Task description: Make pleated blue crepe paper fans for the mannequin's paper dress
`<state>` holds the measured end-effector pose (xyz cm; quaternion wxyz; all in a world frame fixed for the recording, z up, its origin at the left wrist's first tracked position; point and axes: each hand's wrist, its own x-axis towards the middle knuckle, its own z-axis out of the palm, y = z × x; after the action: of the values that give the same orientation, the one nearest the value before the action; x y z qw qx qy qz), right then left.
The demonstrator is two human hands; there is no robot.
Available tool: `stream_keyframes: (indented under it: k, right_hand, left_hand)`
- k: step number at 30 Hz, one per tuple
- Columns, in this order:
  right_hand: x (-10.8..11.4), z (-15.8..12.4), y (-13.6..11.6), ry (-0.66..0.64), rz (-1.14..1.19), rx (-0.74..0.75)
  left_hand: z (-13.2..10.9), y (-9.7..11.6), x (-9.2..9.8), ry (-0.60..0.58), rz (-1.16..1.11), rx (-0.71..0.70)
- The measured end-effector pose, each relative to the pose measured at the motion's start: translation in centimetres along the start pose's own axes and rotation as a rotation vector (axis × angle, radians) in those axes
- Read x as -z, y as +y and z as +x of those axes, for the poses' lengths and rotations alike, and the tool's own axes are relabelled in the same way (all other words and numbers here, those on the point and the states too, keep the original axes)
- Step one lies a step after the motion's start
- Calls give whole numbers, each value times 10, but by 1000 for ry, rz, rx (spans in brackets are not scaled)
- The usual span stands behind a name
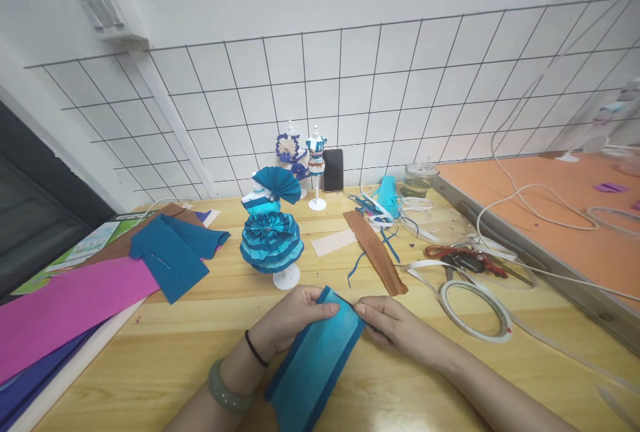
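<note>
Between my hands is a strip of light blue crepe paper [320, 352] with dark blue borders along its long sides. My left hand [303, 315] grips its upper left corner, thumb lying on top and fingers underneath. At the upper right corner, my right hand [387, 322] pinches the edge between thumb and fingers. The strip slopes down toward me and runs out of the bottom of the view. Just beyond my hands stands a small dress form [273, 239] on a white base, dressed in a layered blue paper skirt with pleated fans.
Coloured paper sheets [85, 292] lie at left, with dark blue paper [173, 252] on top. Two smaller dress forms stand behind, near a phone [333, 170]. At right are brown paper [375, 252], paper scraps [385, 202], a tape roll [475, 335], keys [467, 260] and a glass jar [420, 179].
</note>
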<state>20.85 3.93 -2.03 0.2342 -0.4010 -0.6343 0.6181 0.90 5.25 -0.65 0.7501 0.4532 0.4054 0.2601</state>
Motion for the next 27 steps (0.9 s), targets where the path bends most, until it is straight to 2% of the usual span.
stream_keyframes:
  k: [6, 27]
  right_hand:
    - [-2, 1, 1, 13, 13, -13]
    - [-5, 2, -3, 19, 0, 35]
  left_hand:
    - [3, -4, 4, 0, -15, -61]
    - [3, -5, -5, -17, -25, -13]
